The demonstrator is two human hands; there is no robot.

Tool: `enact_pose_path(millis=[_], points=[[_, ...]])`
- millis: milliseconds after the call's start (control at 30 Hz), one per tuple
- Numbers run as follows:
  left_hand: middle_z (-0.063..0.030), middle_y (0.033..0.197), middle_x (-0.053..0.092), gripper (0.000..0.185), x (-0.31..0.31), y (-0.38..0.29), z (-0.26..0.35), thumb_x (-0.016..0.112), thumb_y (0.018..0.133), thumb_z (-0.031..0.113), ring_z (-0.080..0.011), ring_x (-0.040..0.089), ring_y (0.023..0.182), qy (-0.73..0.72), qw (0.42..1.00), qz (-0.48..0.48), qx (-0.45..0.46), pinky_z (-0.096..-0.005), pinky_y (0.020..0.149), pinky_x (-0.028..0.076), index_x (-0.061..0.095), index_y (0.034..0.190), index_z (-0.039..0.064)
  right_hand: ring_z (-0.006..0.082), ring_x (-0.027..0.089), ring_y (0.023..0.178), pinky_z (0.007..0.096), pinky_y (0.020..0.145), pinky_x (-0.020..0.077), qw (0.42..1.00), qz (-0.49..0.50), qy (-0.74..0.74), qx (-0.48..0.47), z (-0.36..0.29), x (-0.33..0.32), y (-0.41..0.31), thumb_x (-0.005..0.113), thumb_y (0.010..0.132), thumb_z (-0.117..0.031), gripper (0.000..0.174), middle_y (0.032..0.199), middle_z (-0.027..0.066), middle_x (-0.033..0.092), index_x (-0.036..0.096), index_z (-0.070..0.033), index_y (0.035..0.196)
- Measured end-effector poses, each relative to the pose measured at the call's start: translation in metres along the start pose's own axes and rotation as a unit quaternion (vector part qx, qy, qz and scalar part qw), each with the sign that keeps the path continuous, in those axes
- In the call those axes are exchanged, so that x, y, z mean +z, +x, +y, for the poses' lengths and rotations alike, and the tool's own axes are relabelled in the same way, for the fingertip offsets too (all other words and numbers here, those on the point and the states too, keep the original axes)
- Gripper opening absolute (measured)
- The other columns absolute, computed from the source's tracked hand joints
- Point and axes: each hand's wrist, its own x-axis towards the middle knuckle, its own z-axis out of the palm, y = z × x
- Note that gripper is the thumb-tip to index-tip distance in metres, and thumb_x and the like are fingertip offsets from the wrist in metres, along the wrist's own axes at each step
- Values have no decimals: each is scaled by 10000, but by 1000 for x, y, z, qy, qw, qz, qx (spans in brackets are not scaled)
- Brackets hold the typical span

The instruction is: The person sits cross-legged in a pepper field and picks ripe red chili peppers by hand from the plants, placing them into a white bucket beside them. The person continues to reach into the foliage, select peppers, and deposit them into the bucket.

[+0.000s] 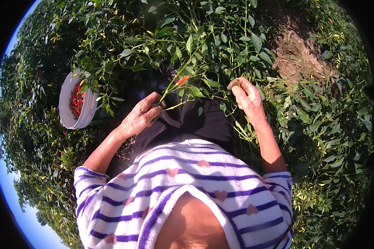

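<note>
My left hand (143,112) is closed around a green chili pepper stem (164,94) in front of my lap. A single red-orange chili pepper (183,80) sits on that branch, just beyond the hand, among leaves and thin side twigs. To the right, my right hand (248,100) is raised beside the foliage with thumb and forefinger drawn together. Something thin and greenish shows at its fingertips, but whether it is gripped is unclear. Off to the left, a white plastic bucket (86,109) leans among the plants, with red chili peppers (77,101) inside it.
Dense chili pepper plants (205,37) surround me, many bearing small pale yellow peppers. A strip of bare soil (294,59) runs through the upper right. Bent stems and leaves (308,115) spread on my right. My dark trousers (193,119) lie below the branch.
</note>
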Motion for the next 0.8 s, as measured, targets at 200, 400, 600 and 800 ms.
enact_pose_path(millis=[200, 400, 600, 800], points=[[-208, 799, 586, 176, 17, 4, 0, 482, 869, 77, -428, 588, 785, 209, 973, 45, 81, -435, 674, 459, 460, 1032, 15, 261, 619, 703, 363, 656, 511, 889, -65, -333, -308, 0, 74, 53, 634, 812, -188, 184, 778, 84, 604, 664, -78, 956], [-212, 760, 604, 207, 19, 3, -1, 503, 866, 86, -433, 601, 754, 273, 954, 43, 117, -471, 629, 477, 440, 1054, 30, 284, 644, 738, 406, 616, 532, 853, -133, -376, -337, 4, 85, 50, 671, 766, -197, 180, 842, 62, 589, 639, -125, 928], [-212, 689, 569, 201, 19, 2, 8, 521, 879, 108, -434, 598, 732, 332, 938, -8, 102, -471, 602, 457, 418, 1038, 41, 273, 599, 564, 395, 480, 488, 790, -201, -408, -412, -15, 73, 48, 659, 745, -153, 130, 875, 91, 503, 546, -94, 771], [-196, 668, 599, 246, 9, -15, 41, 548, 865, 138, -406, 609, 655, 437, 883, -82, 148, -482, 577, 477, 431, 1062, 49, 275, 615, 581, 388, 464, 490, 697, -273, -473, -465, -58, 61, 34, 639, 709, -148, 137, 785, 105, 534, 545, -61, 757]])
